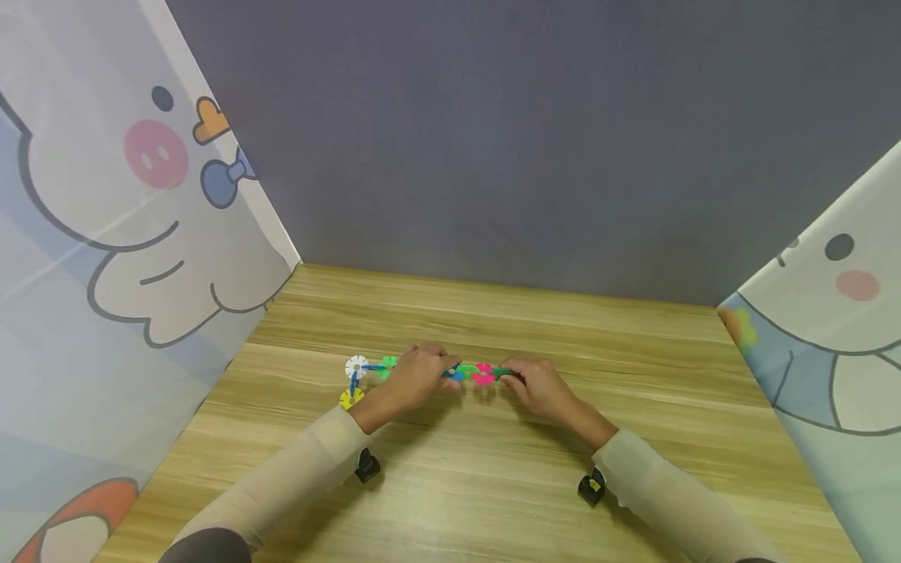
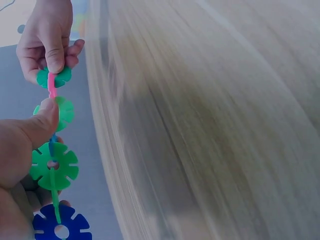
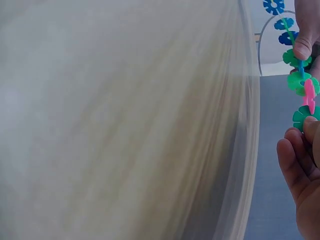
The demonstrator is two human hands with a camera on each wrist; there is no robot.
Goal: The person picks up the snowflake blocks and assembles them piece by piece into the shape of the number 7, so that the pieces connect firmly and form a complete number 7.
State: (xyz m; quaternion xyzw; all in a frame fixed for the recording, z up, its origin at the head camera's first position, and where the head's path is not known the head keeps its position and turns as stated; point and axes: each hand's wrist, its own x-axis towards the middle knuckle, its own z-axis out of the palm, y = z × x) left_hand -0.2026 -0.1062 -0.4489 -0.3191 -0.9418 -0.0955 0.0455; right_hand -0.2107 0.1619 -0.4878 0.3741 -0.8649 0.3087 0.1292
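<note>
A chain of slotted plastic snowflake discs, joined edge to edge, runs between the two hands in the head view. My left hand [image 1: 415, 381] grips its middle, thumb and fingers around the green and blue discs; a green disc [image 2: 70, 167] and a dark blue disc [image 2: 77, 227] show beside it in the left wrist view. At the chain's right end, my right hand [image 1: 543, 389] pinches a dark green disc [image 3: 299, 119], which meets a pink disc [image 1: 483, 375]. Left of the left hand, the chain continues to a white disc [image 1: 349, 362] and a yellow disc [image 1: 346, 399].
Both hands are over a wood-grain table [image 1: 479, 500]. A grey panel [image 1: 479, 156] rises behind it, with cartoon-printed sheets [image 1: 63, 297] on both sides. Black wrist devices [image 1: 367, 466] show under the sleeves.
</note>
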